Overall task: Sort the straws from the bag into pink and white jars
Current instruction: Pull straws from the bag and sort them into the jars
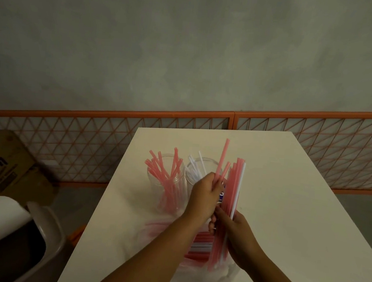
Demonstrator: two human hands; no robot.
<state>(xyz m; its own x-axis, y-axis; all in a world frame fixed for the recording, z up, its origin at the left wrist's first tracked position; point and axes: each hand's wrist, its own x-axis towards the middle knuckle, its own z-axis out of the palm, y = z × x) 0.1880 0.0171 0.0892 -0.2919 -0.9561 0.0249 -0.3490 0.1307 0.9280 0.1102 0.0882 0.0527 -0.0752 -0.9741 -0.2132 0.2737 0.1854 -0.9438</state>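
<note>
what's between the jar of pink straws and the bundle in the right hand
In the head view, the white-straw jar and the left hand, which pinches one pink straw.

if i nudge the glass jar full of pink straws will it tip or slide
The clear glass jar of pink straws looks squat, so it would probably slide on the smooth white table. Its straws lean outward, so they may rattle or shift.

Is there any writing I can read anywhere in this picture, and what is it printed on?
"Corn": dark letters on the cardboard box on the floor, left of the table.
Smaller print under it on that box: too blurred to read.
Blue label behind the left hand, beside the straws: a white letter shows, partly hidden, unreadable.
</note>
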